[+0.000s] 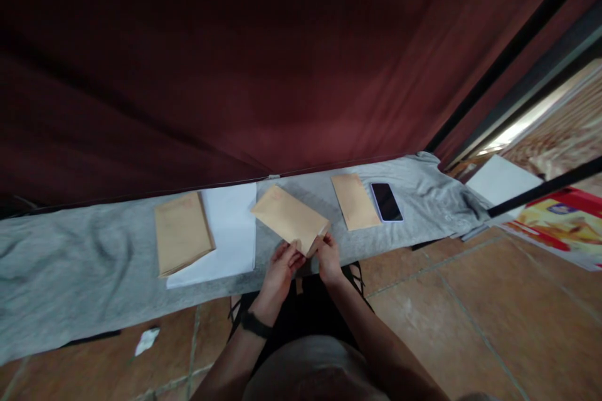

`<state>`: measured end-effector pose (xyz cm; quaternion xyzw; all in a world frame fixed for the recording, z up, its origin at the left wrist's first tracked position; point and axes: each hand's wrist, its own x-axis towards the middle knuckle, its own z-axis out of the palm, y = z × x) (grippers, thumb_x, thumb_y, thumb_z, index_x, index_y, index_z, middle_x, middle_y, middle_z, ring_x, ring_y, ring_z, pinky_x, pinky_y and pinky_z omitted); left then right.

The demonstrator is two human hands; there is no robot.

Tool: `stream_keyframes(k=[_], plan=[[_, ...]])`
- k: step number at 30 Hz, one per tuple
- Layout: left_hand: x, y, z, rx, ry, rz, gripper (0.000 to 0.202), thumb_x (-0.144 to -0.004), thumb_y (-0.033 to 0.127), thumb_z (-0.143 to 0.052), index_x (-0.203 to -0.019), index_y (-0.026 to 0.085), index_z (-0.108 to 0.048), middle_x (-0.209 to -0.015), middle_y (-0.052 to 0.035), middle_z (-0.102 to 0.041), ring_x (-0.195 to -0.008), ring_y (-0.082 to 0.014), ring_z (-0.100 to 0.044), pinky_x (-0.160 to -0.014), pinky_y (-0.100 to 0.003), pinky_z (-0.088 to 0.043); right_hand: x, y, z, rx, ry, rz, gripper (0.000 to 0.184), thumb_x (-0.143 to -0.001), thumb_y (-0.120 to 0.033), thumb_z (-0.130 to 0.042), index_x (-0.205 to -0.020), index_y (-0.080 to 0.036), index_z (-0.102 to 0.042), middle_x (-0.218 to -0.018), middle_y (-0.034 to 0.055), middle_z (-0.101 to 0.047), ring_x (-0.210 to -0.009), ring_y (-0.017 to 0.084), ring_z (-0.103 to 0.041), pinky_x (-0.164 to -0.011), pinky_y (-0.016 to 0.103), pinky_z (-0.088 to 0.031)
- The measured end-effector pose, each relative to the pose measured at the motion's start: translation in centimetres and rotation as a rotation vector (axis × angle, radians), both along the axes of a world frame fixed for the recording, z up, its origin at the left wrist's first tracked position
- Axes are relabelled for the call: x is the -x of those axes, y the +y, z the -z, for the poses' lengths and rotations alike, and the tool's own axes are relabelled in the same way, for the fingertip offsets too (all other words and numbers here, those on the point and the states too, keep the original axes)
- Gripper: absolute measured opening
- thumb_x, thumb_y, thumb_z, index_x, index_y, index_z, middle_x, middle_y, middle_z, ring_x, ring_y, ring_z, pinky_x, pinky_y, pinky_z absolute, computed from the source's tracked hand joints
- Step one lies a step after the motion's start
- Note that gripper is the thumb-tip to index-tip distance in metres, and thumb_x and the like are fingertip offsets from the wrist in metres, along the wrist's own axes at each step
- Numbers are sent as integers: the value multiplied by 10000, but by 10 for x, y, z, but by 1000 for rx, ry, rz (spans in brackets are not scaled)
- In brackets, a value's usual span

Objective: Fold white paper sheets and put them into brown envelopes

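Observation:
Between my hands is a brown paper envelope (289, 216), tilted, its near right end toward me. A strip of white shows at that end, by its opening. My left hand (283, 263) pinches the envelope's near edge. At the right corner, my right hand (328, 255) has its fingers closed on the envelope's end. To the left, a stack of brown envelopes (182, 232) lies partly over white paper sheets (232, 232). Another brown envelope (355, 202) lies flat to the right, with a phone (387, 202) beside it, its screen dark.
A grey cloth (94, 263) covers the long narrow surface. Behind it hangs a dark red curtain (263, 75). A black pole (512, 50) and a red-and-yellow printed box (559, 225) are at the right. A crumpled white tissue (147, 341) lies on the tiled floor (423, 319).

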<state>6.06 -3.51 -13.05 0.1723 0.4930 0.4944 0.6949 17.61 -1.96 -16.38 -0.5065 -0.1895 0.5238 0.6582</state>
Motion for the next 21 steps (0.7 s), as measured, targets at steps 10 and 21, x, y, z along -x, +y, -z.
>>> stream_keyframes(k=[10, 21], plan=[[-13, 3, -2, -7, 49, 15, 392, -565, 296, -890, -868, 169, -675, -846, -17, -738, -691, -145, -678, -642, -270, -561, 4, -3, -3, 35, 73, 52, 257, -640, -339, -747, -830, -203, -639, -766, -16, -720, -651, 138, -642, -634, 248, -519], [-1, 14, -10, -47, 182, 115, 371, -605, 280, -826, -935, 160, -706, -902, -51, -740, -710, -162, -678, -560, -239, -534, -4, -6, -7, 70, 69, -52, 300, -609, -380, -750, -832, -208, -649, -803, 0, -725, -709, 170, -655, -641, 274, -529]])
